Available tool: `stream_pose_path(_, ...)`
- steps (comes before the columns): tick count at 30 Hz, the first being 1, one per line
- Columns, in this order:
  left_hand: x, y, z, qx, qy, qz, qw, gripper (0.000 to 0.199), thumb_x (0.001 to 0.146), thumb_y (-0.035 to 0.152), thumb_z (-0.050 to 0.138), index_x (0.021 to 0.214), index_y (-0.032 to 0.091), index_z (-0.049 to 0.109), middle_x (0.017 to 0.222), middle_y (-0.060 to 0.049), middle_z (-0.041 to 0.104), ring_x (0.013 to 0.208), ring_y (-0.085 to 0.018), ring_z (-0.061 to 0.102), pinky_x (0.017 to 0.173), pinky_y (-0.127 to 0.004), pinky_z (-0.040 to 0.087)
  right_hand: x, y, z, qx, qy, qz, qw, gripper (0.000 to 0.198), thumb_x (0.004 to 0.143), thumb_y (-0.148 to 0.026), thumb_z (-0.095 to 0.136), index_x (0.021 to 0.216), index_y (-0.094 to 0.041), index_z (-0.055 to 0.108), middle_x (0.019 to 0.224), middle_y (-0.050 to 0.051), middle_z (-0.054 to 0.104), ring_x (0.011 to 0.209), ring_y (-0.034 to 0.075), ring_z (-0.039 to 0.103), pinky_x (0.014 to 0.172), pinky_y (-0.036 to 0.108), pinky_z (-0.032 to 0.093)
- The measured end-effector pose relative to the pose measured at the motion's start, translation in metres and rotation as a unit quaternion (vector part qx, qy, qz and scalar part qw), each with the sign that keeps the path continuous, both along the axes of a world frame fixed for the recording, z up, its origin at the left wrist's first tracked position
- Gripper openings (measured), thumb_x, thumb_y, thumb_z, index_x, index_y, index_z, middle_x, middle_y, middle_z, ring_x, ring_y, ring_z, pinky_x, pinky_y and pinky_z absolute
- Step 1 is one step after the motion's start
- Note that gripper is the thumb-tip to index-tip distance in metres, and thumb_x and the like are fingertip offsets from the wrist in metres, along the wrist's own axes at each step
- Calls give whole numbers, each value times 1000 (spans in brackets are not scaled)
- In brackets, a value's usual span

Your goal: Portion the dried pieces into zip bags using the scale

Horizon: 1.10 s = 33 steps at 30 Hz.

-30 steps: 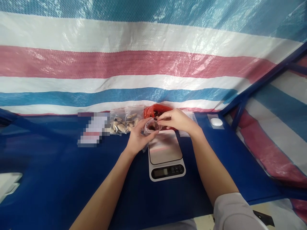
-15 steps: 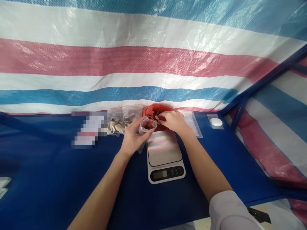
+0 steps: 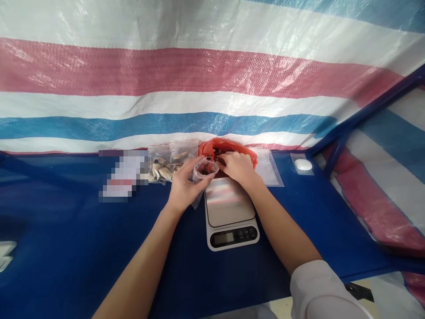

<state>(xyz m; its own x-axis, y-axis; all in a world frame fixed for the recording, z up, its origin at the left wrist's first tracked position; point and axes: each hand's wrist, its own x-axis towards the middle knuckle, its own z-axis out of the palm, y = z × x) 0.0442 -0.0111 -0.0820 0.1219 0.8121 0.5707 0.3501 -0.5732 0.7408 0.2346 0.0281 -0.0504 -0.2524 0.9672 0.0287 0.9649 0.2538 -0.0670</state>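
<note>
My left hand [image 3: 186,182] is closed round the mouth of a small clear plastic bag [image 3: 205,169], keeping its opening spread in a ring between thumb and fingers. Dark bits show through that opening. Just behind it stands an open red plastic bag [image 3: 232,145] holding dark brown, dried-looking pieces [image 3: 217,155]. My right hand [image 3: 241,167] reaches into the red bag's mouth, fingers bent together on some of these pieces; the fingertips are partly hidden. Below both hands lies a white kitchen scale [image 3: 232,208] with a bare metal plate. I cannot read its display.
Clear zip bags of pale brown pieces [image 3: 160,170] lie left of the hands, beside a blurred-out label [image 3: 124,175]. Flat clear bags [image 3: 267,170] and a small bag with a white oval item [image 3: 303,165] lie right. A striped tarp [image 3: 166,73] hangs behind the blue table [image 3: 99,248].
My right hand has gone slightly deeper into the red bag, and the pale brown slices at its fingertips are less visible. The left hand keeps its hold. The camera view has shifted slightly.
</note>
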Motion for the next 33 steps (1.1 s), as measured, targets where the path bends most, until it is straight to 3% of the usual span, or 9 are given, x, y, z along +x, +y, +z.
stream_pose_path(5,1,0,0,1,-4,-1,1000,48,82,35,80,126,20,68,114,-9,75,104,-25,72,97,-41,56,1,-1,3,-1,4,-13,1000,38,102,-38,41,124,-26,71,114,10,77,103,29,71,81,38,52)
stream_pose_path(18,2,-1,3,-20,-5,1,1000,48,81,37,79,125,20,70,112,-8,75,103,-26,72,98,-41,56,0,2,-5,24,28,-20,999,36,102,-31,43,125,-25,71,129,8,71,108,25,69,79,33,53)
stream_pose_path(25,1,0,2,-9,-3,-4,1000,46,83,36,78,125,21,69,110,-9,76,102,-25,71,97,-42,56,6,3,7,18,27,-51,998,35,102,-34,44,117,-28,75,108,8,78,98,26,71,77,33,50)
stream_pose_path(33,1,-1,3,-7,4,-2,1000,44,83,36,77,124,22,69,109,-8,76,102,-25,71,98,-43,56,15,3,11,16,48,-47,998,30,99,-31,48,110,-26,76,106,8,78,98,26,70,78,33,48)
